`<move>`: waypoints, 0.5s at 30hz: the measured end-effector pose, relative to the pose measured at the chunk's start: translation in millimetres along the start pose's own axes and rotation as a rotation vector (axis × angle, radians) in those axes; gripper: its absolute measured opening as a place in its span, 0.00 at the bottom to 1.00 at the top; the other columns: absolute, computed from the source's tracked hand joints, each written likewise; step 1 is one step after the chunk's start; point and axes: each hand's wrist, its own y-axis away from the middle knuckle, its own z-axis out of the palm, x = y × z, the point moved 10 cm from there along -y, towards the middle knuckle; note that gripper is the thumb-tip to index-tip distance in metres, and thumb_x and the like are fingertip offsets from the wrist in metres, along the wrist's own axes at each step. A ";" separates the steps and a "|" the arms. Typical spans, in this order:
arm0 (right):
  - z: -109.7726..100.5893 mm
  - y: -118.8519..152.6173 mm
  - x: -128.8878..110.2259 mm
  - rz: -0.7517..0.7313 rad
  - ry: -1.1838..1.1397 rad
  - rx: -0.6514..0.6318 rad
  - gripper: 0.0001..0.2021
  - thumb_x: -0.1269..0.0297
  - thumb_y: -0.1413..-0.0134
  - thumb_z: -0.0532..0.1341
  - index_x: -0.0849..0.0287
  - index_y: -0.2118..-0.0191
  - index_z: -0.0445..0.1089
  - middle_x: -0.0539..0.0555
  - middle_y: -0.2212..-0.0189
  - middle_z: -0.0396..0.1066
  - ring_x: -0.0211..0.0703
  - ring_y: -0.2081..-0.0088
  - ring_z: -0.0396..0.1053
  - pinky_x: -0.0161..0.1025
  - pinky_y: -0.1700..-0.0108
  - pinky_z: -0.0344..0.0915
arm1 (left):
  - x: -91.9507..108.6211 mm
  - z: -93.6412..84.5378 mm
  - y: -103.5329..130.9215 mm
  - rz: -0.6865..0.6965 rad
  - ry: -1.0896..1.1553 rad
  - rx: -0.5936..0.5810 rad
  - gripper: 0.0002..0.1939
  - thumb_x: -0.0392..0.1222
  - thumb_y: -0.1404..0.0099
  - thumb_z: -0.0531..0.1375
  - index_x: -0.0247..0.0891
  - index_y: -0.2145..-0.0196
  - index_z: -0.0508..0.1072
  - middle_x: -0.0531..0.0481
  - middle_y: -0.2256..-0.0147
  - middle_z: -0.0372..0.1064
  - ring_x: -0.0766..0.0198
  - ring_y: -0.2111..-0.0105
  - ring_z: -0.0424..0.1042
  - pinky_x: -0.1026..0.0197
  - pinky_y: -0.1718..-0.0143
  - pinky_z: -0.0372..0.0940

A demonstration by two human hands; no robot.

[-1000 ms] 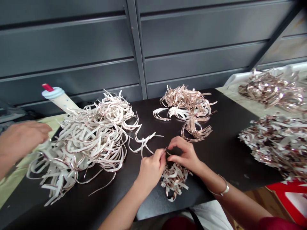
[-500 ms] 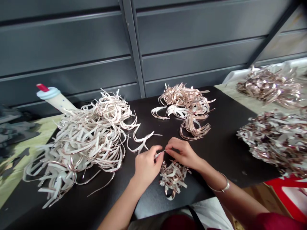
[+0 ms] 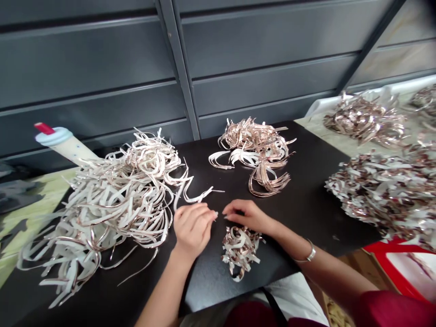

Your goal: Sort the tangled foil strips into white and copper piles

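Note:
My left hand (image 3: 194, 228) hovers over the black table (image 3: 207, 277), beside the big pile of white and rose-gold strips (image 3: 116, 200). Its fingers are curled together; whatever they may hold is too small to make out. Across a narrow gap, my right hand (image 3: 250, 215) has its thumb and fingertips slightly apart, with nothing visible between them. Just below it lies a small heap of short curled strips (image 3: 241, 250). Farther back sit bundles of long rose-gold strips (image 3: 255, 141), one bundle looped forward (image 3: 269, 179).
A pale cup (image 3: 70, 147) with a blue lid and red top leans behind the left pile. On the right are a large mound of cut strips (image 3: 384, 190) and a shiny heap (image 3: 368, 120). Grey panels (image 3: 102, 63) close off the back. A red-edged box (image 3: 391, 268) stands low right.
My hands have separated; the left moved leftward, toward the big pile. The thin strip that was between them is no longer visible there. The whole view has shifted slightly.

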 end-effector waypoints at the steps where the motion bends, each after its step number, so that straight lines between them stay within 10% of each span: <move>1: 12.9 1.7 -10.0 -0.084 0.073 -0.097 0.08 0.69 0.45 0.57 0.60 0.61 0.72 0.55 0.64 0.74 0.41 0.62 0.70 0.38 0.57 0.65 | -9.7 4.9 0.5 -0.025 -0.078 -0.022 0.05 0.32 0.39 0.57 0.40 0.68 0.72 0.49 0.69 0.74 0.60 0.63 0.73 0.56 0.59 0.58; 6: 63.5 36.2 -35.9 -0.314 0.197 -0.614 0.17 0.77 0.41 0.48 0.63 0.54 0.71 0.59 0.57 0.74 0.42 0.48 0.66 0.40 0.46 0.59 | -72.7 41.3 14.8 -0.254 -0.319 -0.246 0.08 0.38 0.35 0.55 0.38 0.66 0.73 0.42 0.61 0.71 0.54 0.57 0.69 0.48 0.50 0.54; 15: 56.2 57.3 -6.5 -0.172 0.622 -0.596 0.33 0.44 0.44 0.54 0.54 0.37 0.51 0.62 0.37 0.51 0.61 0.35 0.39 0.66 0.41 0.39 | -68.3 82.6 28.8 -0.268 -0.290 -0.488 0.23 0.47 0.35 0.54 0.38 0.43 0.62 0.38 0.45 0.61 0.45 0.42 0.55 0.35 0.44 0.46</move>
